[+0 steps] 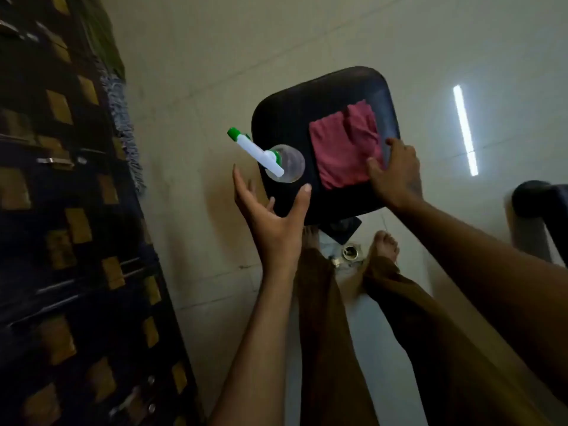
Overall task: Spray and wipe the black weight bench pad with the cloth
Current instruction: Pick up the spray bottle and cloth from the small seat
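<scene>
We see the black bench pad carrying a red cloth and a clear spray bottle. Our left hand spreads wide just below the bottle, holding nothing; our right hand presses flat on the cloth's corner.

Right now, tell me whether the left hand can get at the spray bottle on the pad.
Probably yes. The left hand is open, fingers spread, just short of the spray bottle standing at the near left edge of the bench pad. Nothing lies between them; the red cloth and right hand are off to the side.
</scene>
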Demonstrator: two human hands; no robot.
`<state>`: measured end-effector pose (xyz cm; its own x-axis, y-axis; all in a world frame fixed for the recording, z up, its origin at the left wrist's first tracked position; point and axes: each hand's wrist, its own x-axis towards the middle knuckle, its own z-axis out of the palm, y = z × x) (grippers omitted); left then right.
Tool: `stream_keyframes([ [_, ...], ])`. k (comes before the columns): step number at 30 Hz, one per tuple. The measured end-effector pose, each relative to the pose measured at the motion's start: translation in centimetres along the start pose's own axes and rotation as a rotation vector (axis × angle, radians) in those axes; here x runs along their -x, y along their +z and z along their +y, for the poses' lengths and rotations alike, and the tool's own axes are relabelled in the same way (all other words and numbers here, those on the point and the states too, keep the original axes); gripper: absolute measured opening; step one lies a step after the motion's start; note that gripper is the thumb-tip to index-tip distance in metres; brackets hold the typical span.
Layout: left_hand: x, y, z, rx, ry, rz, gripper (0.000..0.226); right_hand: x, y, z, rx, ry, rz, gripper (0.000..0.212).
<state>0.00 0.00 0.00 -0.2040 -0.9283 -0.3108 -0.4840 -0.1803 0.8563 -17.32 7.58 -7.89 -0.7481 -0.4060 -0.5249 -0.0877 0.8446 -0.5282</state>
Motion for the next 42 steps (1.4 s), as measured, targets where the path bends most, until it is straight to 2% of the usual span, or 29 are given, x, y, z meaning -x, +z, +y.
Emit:
stream_keyframes([
  [4,-3.4,-0.1,-1.1,-0.015,0.072,-0.078,0.105,-2.0,1.9,-0.7,-0.046,0.133,0.052,0.062],
  [10,-7.5,-0.9,-1.4,-0.071,0.153,-0.173,0.104,-3.4,3.8,-2.4,-0.156,0.25,0.119,0.055],
  [13,-9.2,-1.0,-0.9,-0.117,0.167,-0.255,0.099,-3.8,4.4,-3.4,-0.084,0.225,0.064,0.039],
  [16,-10.4,-0.9,-0.4,-0.099,0.151,-0.347,0.081,-3.4,4.7,-4.0,-0.064,0.177,0.04,0.027],
  [19,-11.1,-0.9,0.1,-0.092,0.165,-0.383,0.074,-2.1,4.2,-4.1,-0.205,0.142,0.082,0.019],
  [24,-9.6,-0.9,1.4,-0.087,0.144,-0.499,0.079,1.9,2.3,-2.4,-0.441,0.153,0.111,0.017],
  [29,-4.2,0.6,2.0,-0.205,0.136,-0.677,0.079,8.3,-0.3,3.2,-0.665,0.274,0.268,0.015],
  [33,2.5,3.0,2.0,-0.359,0.222,-0.877,0.077,14.0,-2.6,10.4,-0.813,0.395,0.429,0.018],
  [42,24.0,11.7,0.4,-0.528,0.406,-1.253,0.084,28.8,-10.3,31.3,-0.78,0.609,0.855,0.018],
])
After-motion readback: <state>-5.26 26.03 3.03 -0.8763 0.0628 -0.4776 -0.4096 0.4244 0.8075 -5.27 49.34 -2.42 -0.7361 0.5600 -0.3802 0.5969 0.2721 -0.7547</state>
